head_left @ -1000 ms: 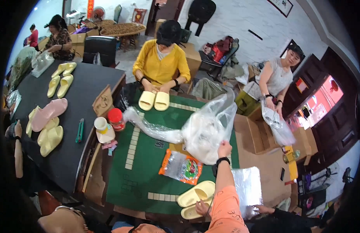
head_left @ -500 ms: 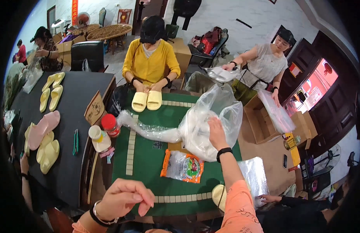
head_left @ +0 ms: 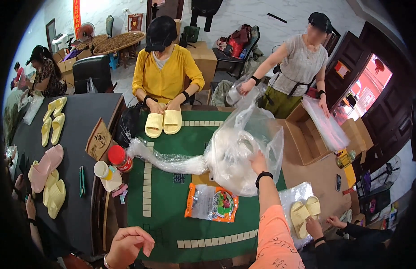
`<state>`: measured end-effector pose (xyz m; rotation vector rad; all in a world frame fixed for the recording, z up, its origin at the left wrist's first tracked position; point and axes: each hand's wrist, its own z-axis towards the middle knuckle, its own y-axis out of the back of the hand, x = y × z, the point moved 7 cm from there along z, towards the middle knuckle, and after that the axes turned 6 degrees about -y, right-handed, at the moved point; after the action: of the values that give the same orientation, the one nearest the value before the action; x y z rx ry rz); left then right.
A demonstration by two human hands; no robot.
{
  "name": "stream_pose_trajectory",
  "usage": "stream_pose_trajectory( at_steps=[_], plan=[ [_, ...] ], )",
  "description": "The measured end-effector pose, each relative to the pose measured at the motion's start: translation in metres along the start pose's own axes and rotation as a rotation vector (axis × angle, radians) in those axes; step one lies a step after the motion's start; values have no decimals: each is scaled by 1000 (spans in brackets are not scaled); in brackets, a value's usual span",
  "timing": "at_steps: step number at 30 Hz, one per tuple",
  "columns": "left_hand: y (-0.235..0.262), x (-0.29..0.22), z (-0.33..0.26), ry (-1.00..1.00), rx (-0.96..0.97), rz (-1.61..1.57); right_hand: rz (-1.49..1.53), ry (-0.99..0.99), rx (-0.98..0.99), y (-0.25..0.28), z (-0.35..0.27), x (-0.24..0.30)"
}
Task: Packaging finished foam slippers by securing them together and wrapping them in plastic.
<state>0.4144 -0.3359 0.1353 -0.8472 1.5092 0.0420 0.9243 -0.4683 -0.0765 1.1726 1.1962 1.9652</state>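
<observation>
L: red-lidded jar (head_left: 120, 159) right beside white-capped bottle (head_left: 105, 172), both btwn dark bench (head_left: 93, 130) & green mat (head_left: 163, 215). Green cutter (head_left: 82, 181) flat on dark bench. Pale tile row (head_left: 217, 240) along mat's near edge. R: phone (head_left: 338, 183), glass jar (head_left: 345, 159) just behind it. Bkgd: fan (head_left: 86, 30), blk office chair (head_left: 93, 74), wooden chair (head_left: 135, 21), red wall banner (head_left: 76, 18), red bag (head_left: 236, 48) on 2nd blk chair. Far R: dark door (head_left: 387, 85), red lantern (head_left: 379, 66) visible thru opening.

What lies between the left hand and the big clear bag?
The head view shows an orange-edged packet on the green tabletop between the left hand and the clear bag.
</observation>
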Motion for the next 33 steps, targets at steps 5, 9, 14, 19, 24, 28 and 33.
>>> stream_pose_trajectory(
  at_steps=[5, 9, 14, 19, 24, 28, 33],
  plan=[
    [6, 25, 9, 114, 28, 99, -277, -224, 298, -21, -16, 2],
    [23, 58, 16, 170, -67, -141, -231, -172, 145, 37, -19, 14],
    [7, 68, 37, 176, 37, -135, 563, -185, -110, 149, -1, -8],
    [-17, 101, 56, 171, 222, -162, 757, 76, -419, 285, -36, 79],
    [-47, 134, 67, 319, 325, -221, 551, 181, -789, 382, -82, 117],
    [-82, 159, 81, 395, 370, -263, 629, 329, -859, 413, -123, 153],
    [-110, 163, 87, 217, 380, -335, 967, 150, -501, 388, -197, 182]
  ],
)
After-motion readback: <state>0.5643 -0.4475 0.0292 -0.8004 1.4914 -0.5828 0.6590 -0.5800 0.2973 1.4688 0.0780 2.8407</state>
